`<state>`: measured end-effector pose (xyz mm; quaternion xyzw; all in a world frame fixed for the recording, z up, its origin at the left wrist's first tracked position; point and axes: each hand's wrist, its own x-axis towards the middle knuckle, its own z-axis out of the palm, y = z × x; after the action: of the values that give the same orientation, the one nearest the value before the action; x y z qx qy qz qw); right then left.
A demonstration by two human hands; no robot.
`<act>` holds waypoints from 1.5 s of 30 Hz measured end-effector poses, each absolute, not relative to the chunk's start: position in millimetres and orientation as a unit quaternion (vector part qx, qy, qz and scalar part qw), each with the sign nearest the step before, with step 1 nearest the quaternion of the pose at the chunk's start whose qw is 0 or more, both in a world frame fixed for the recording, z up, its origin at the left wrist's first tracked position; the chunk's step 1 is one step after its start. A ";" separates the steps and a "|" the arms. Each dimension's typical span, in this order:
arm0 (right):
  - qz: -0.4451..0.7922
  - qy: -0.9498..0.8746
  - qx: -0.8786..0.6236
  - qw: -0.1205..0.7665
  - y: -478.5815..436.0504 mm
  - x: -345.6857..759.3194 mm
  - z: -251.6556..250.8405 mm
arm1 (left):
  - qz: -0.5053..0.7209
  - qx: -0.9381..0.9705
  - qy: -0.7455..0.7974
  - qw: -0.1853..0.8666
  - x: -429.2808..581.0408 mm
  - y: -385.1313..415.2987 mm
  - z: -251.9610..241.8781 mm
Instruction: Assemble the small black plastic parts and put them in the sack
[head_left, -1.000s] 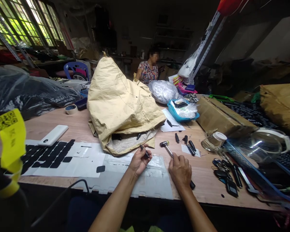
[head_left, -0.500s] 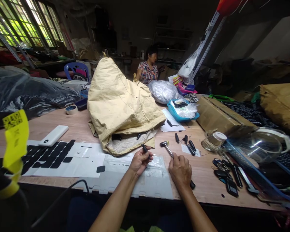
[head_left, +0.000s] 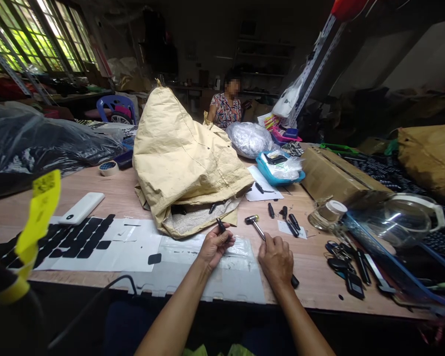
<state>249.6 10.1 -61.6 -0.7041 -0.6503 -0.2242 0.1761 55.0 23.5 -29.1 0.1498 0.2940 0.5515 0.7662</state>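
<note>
My left hand (head_left: 215, 247) is closed around a small black stick-shaped part (head_left: 221, 225) whose tip pokes up past my fingers, over a clear plastic sheet (head_left: 241, 249). My right hand (head_left: 276, 259) grips the handle of a small hammer (head_left: 252, 221); its metal head lies on the wooden table (head_left: 114, 195) and the black handle end sticks out behind my wrist. Several more black parts (head_left: 289, 222) lie just beyond the hammer head.
A big tan paper sack (head_left: 181, 153) slumps mid-table. White sheets with black stickers (head_left: 77, 237), a white power bank (head_left: 81, 207), a blue tray (head_left: 280, 173), a cardboard box (head_left: 333, 178), a glass jug (head_left: 393, 217) and keys (head_left: 346, 272) lie around. A person (head_left: 228, 106) sits opposite.
My left hand turned the black part so its tip now points up and away; the hand shifted slightly. The yellow tag at left swung right. My right hand stayed on the hammer.
</note>
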 end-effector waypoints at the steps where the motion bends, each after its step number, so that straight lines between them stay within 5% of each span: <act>1: -0.225 -0.650 -0.704 0.177 10.2 249.7 -61.8 | 0.549 0.147 0.297 0.767 55.2 23.4 -28.5; 45: -0.221 -0.652 -0.703 0.178 10.0 249.3 -60.5 | 0.535 0.187 0.282 0.774 56.1 21.5 -30.4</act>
<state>249.3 10.0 -60.5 -0.7034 -0.6518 -0.2210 0.1778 56.1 21.5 -30.4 0.1870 0.2817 0.5347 0.7745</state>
